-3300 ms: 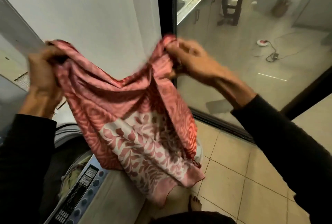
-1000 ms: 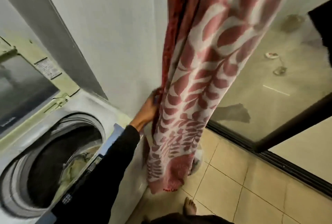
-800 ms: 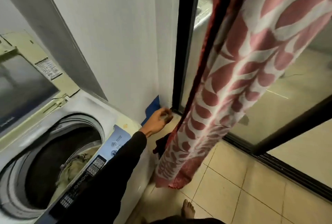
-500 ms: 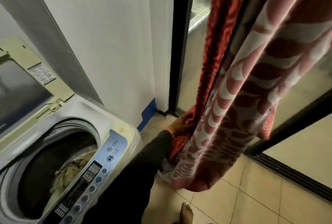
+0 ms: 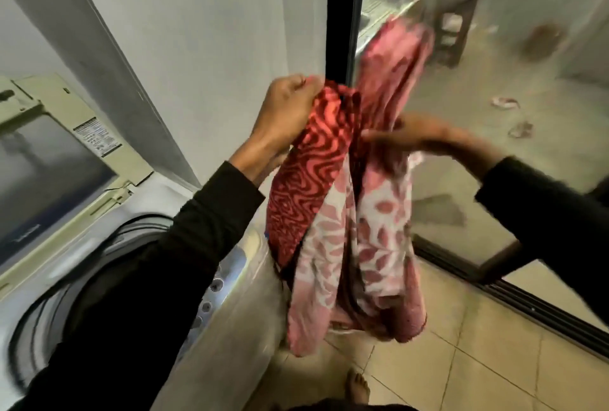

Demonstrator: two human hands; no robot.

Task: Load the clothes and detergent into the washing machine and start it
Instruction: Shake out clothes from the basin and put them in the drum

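Observation:
A long red and pink patterned cloth hangs bunched in mid air, to the right of the top-loading washing machine. My left hand grips its red upper fold at chest height. My right hand is blurred and holds the pink part of the same cloth beside it. The machine's lid stands open at the left. My left sleeve covers most of the drum opening and the control panel. No detergent is in sight.
A white wall rises behind the machine. A black door frame and a glass sliding door stand at the right, with the door track along the tiled floor. My bare foot is at the bottom.
The cloth hung long from above with my left hand low beside it. Now my left hand has lifted the lower part, my right hand has come down, and the cloth is gathered shorter.

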